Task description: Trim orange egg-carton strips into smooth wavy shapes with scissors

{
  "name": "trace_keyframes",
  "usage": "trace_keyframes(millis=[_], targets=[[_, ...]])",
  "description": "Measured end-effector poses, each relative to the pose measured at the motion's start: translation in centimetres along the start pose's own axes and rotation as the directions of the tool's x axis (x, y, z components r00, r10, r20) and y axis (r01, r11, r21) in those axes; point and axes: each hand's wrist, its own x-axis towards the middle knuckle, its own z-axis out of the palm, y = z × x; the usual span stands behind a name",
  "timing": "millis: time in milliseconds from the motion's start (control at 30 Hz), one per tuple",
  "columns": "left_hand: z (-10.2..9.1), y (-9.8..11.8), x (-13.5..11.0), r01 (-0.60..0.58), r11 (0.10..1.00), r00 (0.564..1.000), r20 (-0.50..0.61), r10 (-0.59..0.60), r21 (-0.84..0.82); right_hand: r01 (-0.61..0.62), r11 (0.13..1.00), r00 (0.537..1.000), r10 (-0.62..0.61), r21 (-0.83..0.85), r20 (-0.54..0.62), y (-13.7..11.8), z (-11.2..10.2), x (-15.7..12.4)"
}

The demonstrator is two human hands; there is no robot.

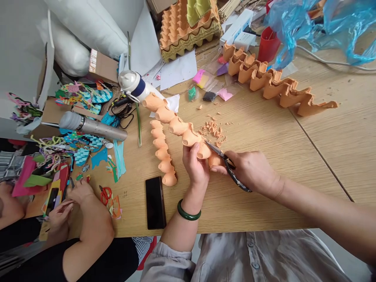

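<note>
My left hand (196, 162) grips a strip of orange egg-carton cups (176, 126) from below, near its lower end. The strip slants up and away to the left. In my right hand (249, 168) is a pair of black-handled scissors (223, 154), its blades at the strip's edge between two cups. A second, trimmed strip of egg-carton cups (162, 150) lies on the table left of my left hand. Small orange scraps (213, 131) are scattered just beyond the blades. A black phone (155, 203) rests by the table's near edge.
Untrimmed egg-carton strips (273, 84) lie at the right rear, near a red cup (268, 44) and blue plastic bags (308, 29). Stacked egg trays (188, 33) stand behind. A white bottle (138, 84) and metal flask (92, 125) lie left. Co-workers' hands (80, 191) handle paper at far left.
</note>
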Motion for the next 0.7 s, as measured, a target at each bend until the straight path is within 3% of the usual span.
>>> trace_keyframes(millis=[100,167,233,367,467,700], targets=[[-0.1,0.3,0.4,0.023,1.0,1.0,-0.011,-0.023,0.001,0.028,0.948,1.0,-0.023,0.317,-0.019,1.0,-0.6,0.4],[-0.3,0.7,0.7,0.054,0.998,0.998,-0.023,-0.055,-0.02,0.028,0.848,1.0,-0.016,0.529,-0.027,1.6,-1.3,0.6],[-0.5,1.0,1.0,0.086,0.995,0.996,-0.013,-0.086,-0.042,0.015,0.771,1.0,-0.016,0.637,-0.005,2.2,-2.0,0.8],[-0.9,1.8,1.4,0.138,0.99,0.99,0.028,-0.138,0.009,-0.008,0.748,0.988,-0.096,0.664,0.119,2.9,-3.0,1.0],[-1.1,2.0,1.6,0.086,0.993,0.991,0.098,-0.094,0.084,-0.008,0.743,0.97,-0.156,0.669,0.185,2.9,-3.1,0.9],[-1.8,1.8,2.2,0.051,0.989,0.984,0.163,-0.074,0.142,-0.034,0.774,0.981,-0.093,0.632,0.168,2.6,-3.0,0.8]])
